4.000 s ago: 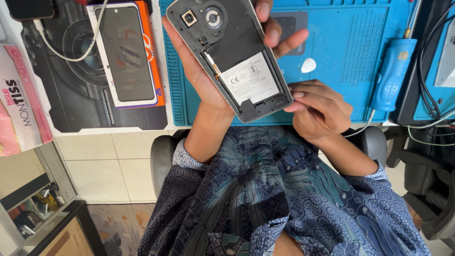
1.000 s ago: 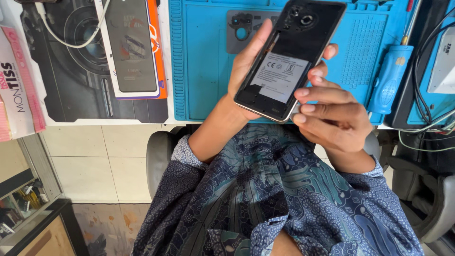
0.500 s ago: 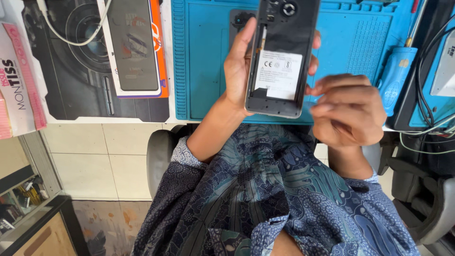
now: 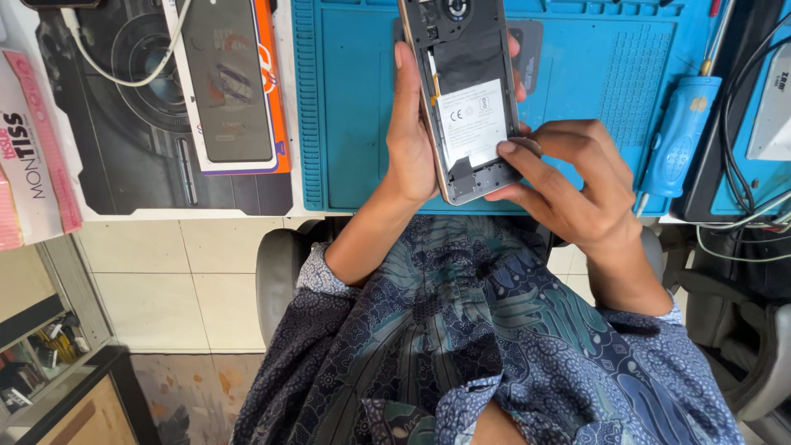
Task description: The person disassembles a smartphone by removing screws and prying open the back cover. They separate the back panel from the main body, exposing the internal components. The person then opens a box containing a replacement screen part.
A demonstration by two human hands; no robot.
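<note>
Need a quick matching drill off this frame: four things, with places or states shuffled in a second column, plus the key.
Things:
1. opened phone
2. blue electric screwdriver
3. boxed screen protector
4. blue work mat

Places or states:
A. lies on the black mat, left of the blue one
B. held upright in the left hand, right hand at its lower edge
C. covers the bench under the hands
D. lies at the blue mat's right edge

Pairs: 1-B, 2-D, 3-A, 4-C

matt blue rubbery mat [image 4: 354, 107], glossy phone back [image 4: 470, 91], patterned cloth shirt [image 4: 494, 346]
</note>
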